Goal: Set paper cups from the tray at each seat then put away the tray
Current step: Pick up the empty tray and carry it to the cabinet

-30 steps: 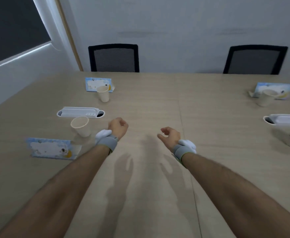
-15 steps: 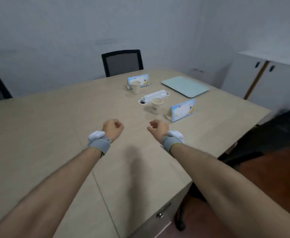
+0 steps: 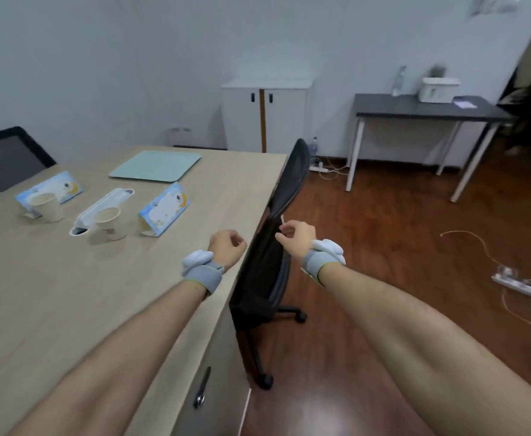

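Note:
A pale green tray [image 3: 155, 165] lies flat and bare at the table's far right corner. Two paper cups stand upright on the wooden table [image 3: 53, 294]: one [image 3: 48, 206] by the far blue name card [image 3: 51, 188], the other [image 3: 108, 223] left of the near name card [image 3: 164, 209]. My left hand [image 3: 226, 248] hovers over the table's right edge, fingers curled, holding nothing. My right hand [image 3: 296, 236] is past the edge, above a black chair [image 3: 272, 247], fingers loosely curled and empty. Both hands are well short of the tray.
A white socket box [image 3: 103, 204] is set into the table between the cups. Another black chair [image 3: 6, 157] stands at the far left. A white cabinet [image 3: 265, 114] and a grey side table [image 3: 421, 113] stand by the wall. Cables and a power strip [image 3: 514, 283] lie on the floor.
My view has swung right, from the table's middle to its right end. The tray, cabinet and floor came into sight. Both hands stayed curled and empty.

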Motion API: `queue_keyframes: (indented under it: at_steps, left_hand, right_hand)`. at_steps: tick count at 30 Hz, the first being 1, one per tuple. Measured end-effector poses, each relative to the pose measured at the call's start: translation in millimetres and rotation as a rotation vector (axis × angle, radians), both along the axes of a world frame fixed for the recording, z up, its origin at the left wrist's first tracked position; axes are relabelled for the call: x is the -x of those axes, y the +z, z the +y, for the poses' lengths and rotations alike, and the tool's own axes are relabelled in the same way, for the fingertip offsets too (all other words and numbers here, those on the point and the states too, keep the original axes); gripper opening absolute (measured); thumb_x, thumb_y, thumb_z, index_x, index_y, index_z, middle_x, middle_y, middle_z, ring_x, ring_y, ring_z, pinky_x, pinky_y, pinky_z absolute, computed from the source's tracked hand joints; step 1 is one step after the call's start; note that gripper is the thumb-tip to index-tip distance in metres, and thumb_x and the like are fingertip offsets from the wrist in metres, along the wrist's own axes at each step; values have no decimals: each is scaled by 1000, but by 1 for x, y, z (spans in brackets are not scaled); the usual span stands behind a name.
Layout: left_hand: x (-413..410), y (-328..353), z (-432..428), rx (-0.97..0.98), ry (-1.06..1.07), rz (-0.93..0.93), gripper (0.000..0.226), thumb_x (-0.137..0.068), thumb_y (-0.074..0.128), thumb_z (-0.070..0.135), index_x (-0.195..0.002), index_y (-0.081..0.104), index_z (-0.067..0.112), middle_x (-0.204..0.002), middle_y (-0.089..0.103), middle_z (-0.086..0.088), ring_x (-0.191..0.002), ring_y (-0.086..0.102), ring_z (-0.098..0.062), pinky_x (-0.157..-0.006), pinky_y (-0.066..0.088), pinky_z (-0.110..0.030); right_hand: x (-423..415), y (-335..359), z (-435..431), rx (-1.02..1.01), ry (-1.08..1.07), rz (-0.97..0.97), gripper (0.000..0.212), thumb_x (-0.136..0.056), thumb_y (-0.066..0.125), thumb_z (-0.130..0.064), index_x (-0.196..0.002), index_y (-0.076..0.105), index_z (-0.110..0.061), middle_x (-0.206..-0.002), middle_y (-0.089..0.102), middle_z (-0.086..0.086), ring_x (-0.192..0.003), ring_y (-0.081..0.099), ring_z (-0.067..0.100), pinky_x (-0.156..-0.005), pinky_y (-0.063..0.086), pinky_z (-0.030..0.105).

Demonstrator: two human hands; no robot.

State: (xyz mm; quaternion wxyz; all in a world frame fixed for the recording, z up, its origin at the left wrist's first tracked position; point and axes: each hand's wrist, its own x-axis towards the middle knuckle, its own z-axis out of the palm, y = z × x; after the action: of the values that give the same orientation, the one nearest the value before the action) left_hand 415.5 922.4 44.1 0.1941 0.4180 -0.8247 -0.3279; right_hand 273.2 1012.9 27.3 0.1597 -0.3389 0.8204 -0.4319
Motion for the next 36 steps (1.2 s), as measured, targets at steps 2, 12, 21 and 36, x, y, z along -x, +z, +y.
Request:
queue_keyframes:
  at_steps: [2, 12, 21, 36]
  left_hand:
    - [30, -7, 26, -10, -70, -33, 18, -82, 58, 12, -89, 69, 1, -96, 72, -19, -97, 64, -30, -87, 48, -33]
    - [197, -12, 95, 6, -200, -7, 18, -83, 59, 12, -91, 70, -1, -98, 72, -20, -99, 63, -30, -88, 48, -33]
    - [345, -7, 118, 61, -262, -23, 18, -82, 60, 15, -91, 71, 4, -96, 72, -17, -98, 63, -29, -87, 49, -34]
    - [575, 0, -31, 144, -238, -102, 17, -81, 60, 16, -91, 70, 5, -96, 72, -16, -95, 64, -31, -85, 52, -36]
  right_hand:
    - [25, -1, 26, 5, -49, 12, 27, -80, 64, -20, -104, 68, -7, -106, 71, 10, -100, 65, 21, -90, 48, 25]
    - [165, -6, 119, -41, -131, 59, 26, -80, 64, -18, -104, 68, -7, -105, 71, 11, -100, 65, 23, -93, 49, 31]
    - [301, -8, 159, -52, -181, 68, 27, -82, 63, -17, -106, 67, -6, -109, 70, 11, -105, 63, 22, -92, 46, 27]
    - [544, -14, 22, -49, -183, 63, 26, -82, 63, -19, -105, 68, -8, -108, 71, 9, -102, 64, 20, -86, 44, 22]
